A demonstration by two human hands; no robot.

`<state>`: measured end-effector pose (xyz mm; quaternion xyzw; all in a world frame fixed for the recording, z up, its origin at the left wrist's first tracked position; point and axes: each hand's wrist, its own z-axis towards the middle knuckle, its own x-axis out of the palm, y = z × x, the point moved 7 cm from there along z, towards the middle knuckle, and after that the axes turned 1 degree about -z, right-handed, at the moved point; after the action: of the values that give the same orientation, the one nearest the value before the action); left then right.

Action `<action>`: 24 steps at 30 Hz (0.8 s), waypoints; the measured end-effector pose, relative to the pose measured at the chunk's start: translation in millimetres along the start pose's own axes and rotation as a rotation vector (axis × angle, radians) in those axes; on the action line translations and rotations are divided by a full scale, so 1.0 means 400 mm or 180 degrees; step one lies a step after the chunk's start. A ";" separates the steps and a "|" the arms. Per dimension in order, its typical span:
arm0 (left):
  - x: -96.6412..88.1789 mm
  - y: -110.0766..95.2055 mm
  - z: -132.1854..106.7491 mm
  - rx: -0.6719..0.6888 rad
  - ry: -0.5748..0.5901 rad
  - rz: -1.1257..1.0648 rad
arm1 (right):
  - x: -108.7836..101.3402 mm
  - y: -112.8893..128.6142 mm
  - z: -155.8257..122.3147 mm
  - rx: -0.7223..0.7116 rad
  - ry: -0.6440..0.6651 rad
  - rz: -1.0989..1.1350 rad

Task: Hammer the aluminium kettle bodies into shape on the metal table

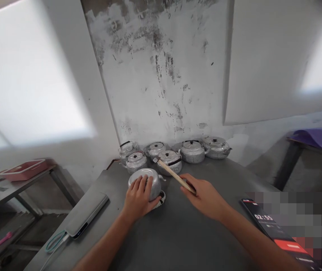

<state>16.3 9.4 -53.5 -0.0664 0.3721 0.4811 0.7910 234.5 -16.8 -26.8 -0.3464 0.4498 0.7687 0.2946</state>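
Observation:
My left hand is closed over a small aluminium teapot, fingers across its round face and thumb low on the near side. The teapot lies tipped, its spout pointing right; no lid or handle shows on it. Under it is a black-and-white pad, mostly covered. In my right hand is a hammer, gripped near the end of its pale wooden handle. The hammer's small metal head is raised up and to the right of the teapot, apart from it, in front of another lidded teapot.
More lidded teapots stand along the wall at the back of the grey table. A power bank with a cable lies left, a phone right. Side tables hold a red tray and a purple sheet.

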 end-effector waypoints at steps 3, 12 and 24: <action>-0.012 0.004 0.012 -0.0107 -0.0297 0.0157 | 0.010 -0.007 0.002 -0.0013 0.0048 -0.0065; 0.012 -0.002 0.021 -0.0096 0.0097 0.0048 | 0.024 -0.012 0.004 -0.0034 0.0066 -0.0029; -0.019 0.086 0.077 -0.1814 0.1197 -0.0626 | 0.027 -0.018 0.004 -0.0058 -0.0100 -0.0014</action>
<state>2.5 36.4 -17.9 -0.4073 0.3539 0.4665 0.7009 233.2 -10.9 -38.5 -0.3379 0.4373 0.7775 0.3002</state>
